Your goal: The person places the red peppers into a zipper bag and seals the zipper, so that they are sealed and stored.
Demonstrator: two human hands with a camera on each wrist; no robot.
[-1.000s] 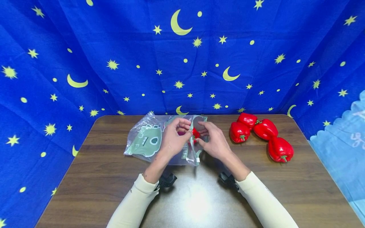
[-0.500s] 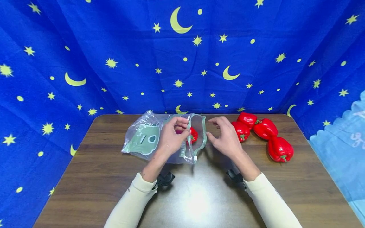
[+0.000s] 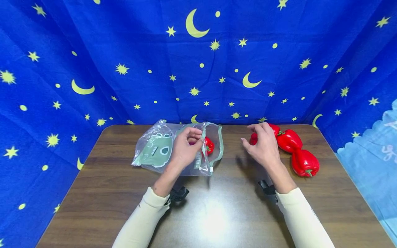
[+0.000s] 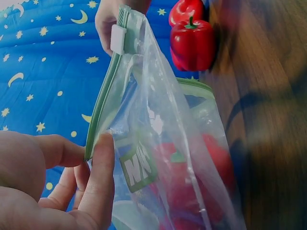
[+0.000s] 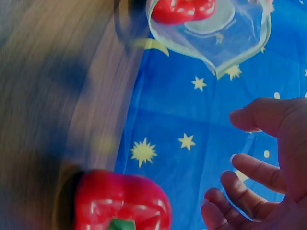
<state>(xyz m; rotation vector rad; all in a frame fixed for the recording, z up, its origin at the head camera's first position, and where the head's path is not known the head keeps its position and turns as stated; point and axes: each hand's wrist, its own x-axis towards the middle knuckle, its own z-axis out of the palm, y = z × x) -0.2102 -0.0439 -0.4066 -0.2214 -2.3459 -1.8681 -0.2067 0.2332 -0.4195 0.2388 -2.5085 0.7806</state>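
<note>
A clear zip bag [image 3: 186, 168] with green print lies on the table, its mouth held apart toward the right. My left hand [image 3: 185, 146] pinches the bag's green zip edge between thumb and fingers, plain in the left wrist view. Inside the bag a red bell pepper [image 3: 209, 146] shows through the plastic. My right hand [image 3: 263, 144] hovers over the nearest loose pepper [image 5: 122, 201], its fingers spread and apart from it in the right wrist view. In the head view that hand covers most of this pepper.
More red bell peppers lie at the right: a rear one [image 3: 274, 128], a middle one [image 3: 289, 140] and a front one [image 3: 305, 163]. A blue star-printed curtain [image 3: 198, 69] hangs behind the wooden table [image 3: 108, 206].
My right hand has left the bag's mouth and moved right to the loose peppers. The left hand keeps its pinch on the bag edge, and the pepper inside is more exposed.
</note>
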